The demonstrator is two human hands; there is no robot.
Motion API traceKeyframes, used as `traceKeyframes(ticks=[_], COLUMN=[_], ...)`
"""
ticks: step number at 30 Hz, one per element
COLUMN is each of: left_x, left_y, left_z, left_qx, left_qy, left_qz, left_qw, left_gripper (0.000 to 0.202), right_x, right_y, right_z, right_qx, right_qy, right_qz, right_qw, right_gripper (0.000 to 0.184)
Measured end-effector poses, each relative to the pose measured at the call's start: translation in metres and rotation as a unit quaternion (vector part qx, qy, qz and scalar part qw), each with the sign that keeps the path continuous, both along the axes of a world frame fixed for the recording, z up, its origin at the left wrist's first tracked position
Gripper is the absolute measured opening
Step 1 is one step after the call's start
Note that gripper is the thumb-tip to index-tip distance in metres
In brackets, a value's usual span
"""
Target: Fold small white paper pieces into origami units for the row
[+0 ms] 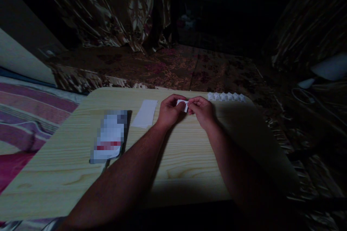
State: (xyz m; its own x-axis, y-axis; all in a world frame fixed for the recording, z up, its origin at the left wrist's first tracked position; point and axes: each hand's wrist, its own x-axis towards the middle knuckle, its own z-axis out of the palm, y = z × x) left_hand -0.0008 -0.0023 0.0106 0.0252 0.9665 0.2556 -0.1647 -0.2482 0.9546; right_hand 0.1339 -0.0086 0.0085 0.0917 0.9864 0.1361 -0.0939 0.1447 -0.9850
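Observation:
A small piece of white paper (185, 108), which looks folded, is held above the far part of the table. My left hand (170, 111) pinches it from the left, the thumb lying across its face. From the other side, my right hand (202, 110) has its thumb and fingertips pressed together at the paper's right edge. The exact fold is too small and dim to make out. Just left of my left hand lies a stack of white paper strips (145, 113). Several small white folded paper stars (223, 96) stand in a row beyond my right hand, along the far edge.
The light wooden table (189, 158) has rounded corners. A phone (111, 135), blurred out, lies on its left with a cable. A striped bedspread (24, 104) is at the left; patterned cloth (162, 65) and curtains (130, 7) are behind. A pale lamp-like object (329, 68) stands at right.

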Motion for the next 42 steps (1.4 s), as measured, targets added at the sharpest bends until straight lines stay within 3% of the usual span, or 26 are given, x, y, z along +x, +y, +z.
traceKeyframes(ticks=[14, 42], left_x=[-0.0008, 0.0009], left_y=[0.0011, -0.0001], left_z=[-0.0033, -0.0029], left_qx=[-0.014, -0.002], left_qy=[0.039, 0.058], left_qz=[0.038, 0.053], left_qw=[0.998, 0.997], left_gripper=[0.015, 0.011], right_x=[-0.0002, -0.0027], right_y=[-0.0003, -0.001], right_z=[0.0, 0.0007], right_qx=[-0.004, -0.026], right_qy=[-0.007, -0.021], right_qz=[0.01, -0.002], right_qw=[1.0, 0.999], right_gripper=[0.02, 0.016])
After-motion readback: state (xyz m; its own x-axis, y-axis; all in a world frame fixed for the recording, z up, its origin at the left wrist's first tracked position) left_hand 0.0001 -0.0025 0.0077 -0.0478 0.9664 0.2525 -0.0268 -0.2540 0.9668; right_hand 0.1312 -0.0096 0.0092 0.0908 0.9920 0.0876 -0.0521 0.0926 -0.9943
